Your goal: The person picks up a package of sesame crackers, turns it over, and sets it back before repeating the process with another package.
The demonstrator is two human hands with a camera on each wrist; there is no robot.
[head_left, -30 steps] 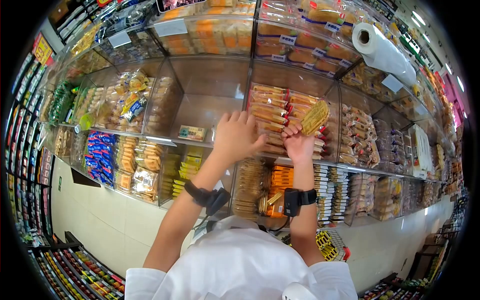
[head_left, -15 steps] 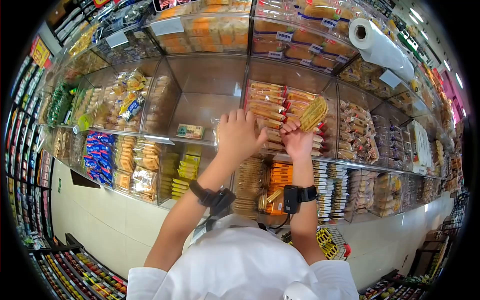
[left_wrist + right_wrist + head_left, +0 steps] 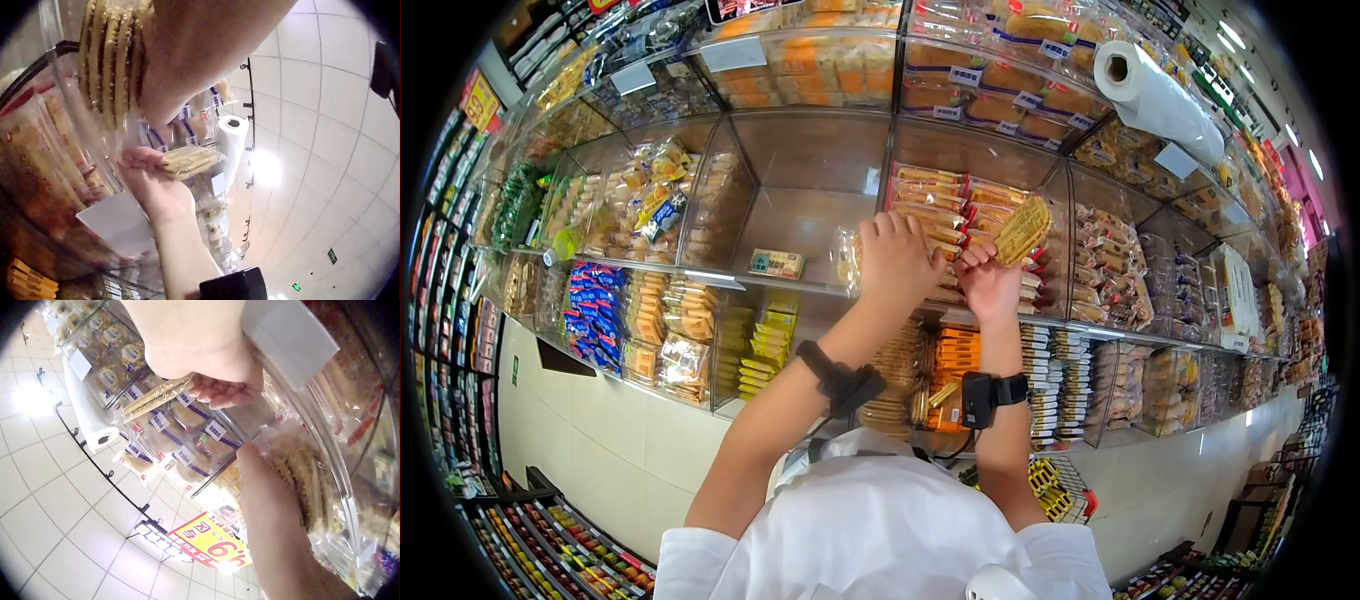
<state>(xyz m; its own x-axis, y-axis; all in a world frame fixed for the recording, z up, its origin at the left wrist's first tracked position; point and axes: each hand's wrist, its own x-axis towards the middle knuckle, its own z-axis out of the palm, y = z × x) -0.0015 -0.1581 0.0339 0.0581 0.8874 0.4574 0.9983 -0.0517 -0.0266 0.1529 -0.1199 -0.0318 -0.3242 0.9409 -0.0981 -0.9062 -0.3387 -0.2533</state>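
Head view: a person in white sleeves holds two clear-wrapped packs at a run of clear display bins [image 3: 820, 150], one pack to each hand. The right hand [image 3: 992, 288] has its fingers curled tight around the near end of a flat biscuit pack [image 3: 1025, 230], which juts up and outward, its far end free, in front of rows of long wrapped packets [image 3: 930, 205]. The left hand [image 3: 897, 262] is bent over a seeded biscuit pack [image 3: 111, 59], seen in the left wrist view as a row of thin rounds against the palm; its fingers look partly closed around the load, though their tips are hidden. Both packs are likely light, the biscuits stiff but brittle and the film slick and crinkly (a hard pinch could well snap a corner). The flat pack probably calls for a broad hold across its two faces, nearer the middle than its present end grip, which may let it tip. The seeded stack should handle best with palm and fingers spanning its sides, pressing evenly so the rounds neither shift nor crack inside the loose wrapper.
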